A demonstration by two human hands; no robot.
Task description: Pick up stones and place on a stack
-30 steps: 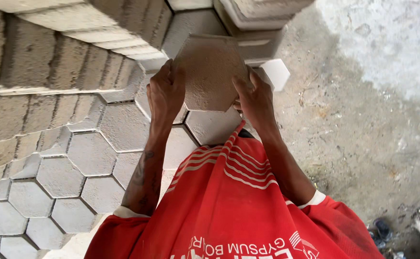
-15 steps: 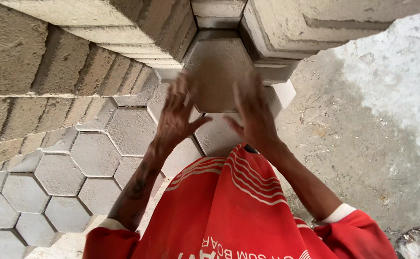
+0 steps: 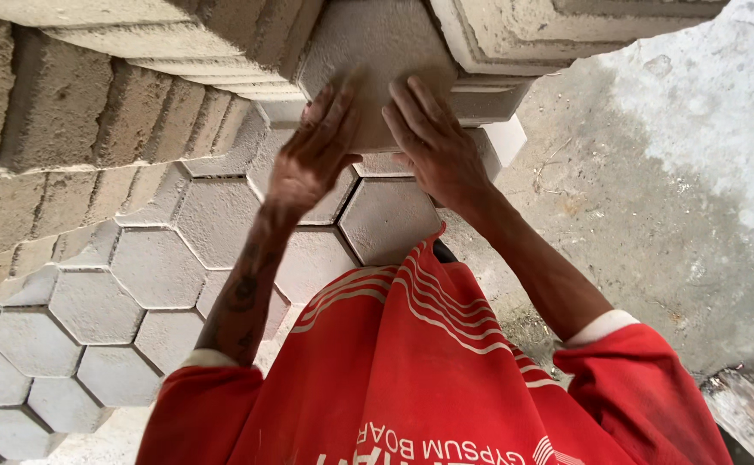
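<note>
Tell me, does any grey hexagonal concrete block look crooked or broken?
Nothing stands out. The grey hexagonal concrete block under the left hand and right hand looks whole, and the stacked hexagonal blocks sit evenly.

Hexagonal block (image 3: pixel 375 52) atop the stack, stacked blocks (image 3: pixel 93 112) left (on edge), laid blocks (image 3: pixel 157 267) below, concrete floor (image 3: pixel 652 189) right

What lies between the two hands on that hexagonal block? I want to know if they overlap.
Only a narrow strip of the grey hexagonal block shows between the left hand and the right hand in the head view; the hands stay apart.
</note>
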